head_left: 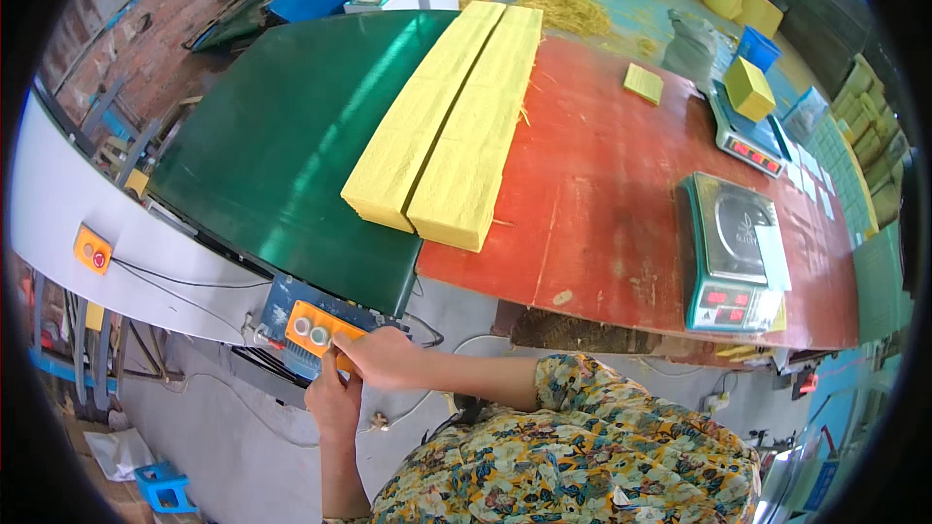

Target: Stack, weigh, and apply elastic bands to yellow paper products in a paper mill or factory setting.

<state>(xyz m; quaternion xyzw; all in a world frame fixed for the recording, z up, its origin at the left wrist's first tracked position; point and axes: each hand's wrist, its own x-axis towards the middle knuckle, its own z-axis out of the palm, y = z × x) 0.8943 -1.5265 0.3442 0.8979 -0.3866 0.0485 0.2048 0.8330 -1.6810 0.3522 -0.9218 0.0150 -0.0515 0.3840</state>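
Observation:
An orange push-button box (316, 330) with two round buttons showing is fixed to a blue plate at the near corner of the green conveyor belt (262, 146). My right hand (386, 357) reaches in from the right with bent fingers at the box's right end. Just below it, my left hand (335, 400) comes up with its fingers drawn together, their tips at the box's lower edge, close to the right hand. Whatever lies under the fingertips is hidden. Two long stacks of yellow paper (464, 150) lie side by side, across the belt's right edge and the red table (592, 184).
Two digital scales (733, 243) stand on the table's right side; the farther bears a yellow paper block (748, 89). A small yellow pad (643, 83) lies near the far edge. Another orange button box (93, 249) sits on the white side panel. Cables (218, 383) trail over the floor.

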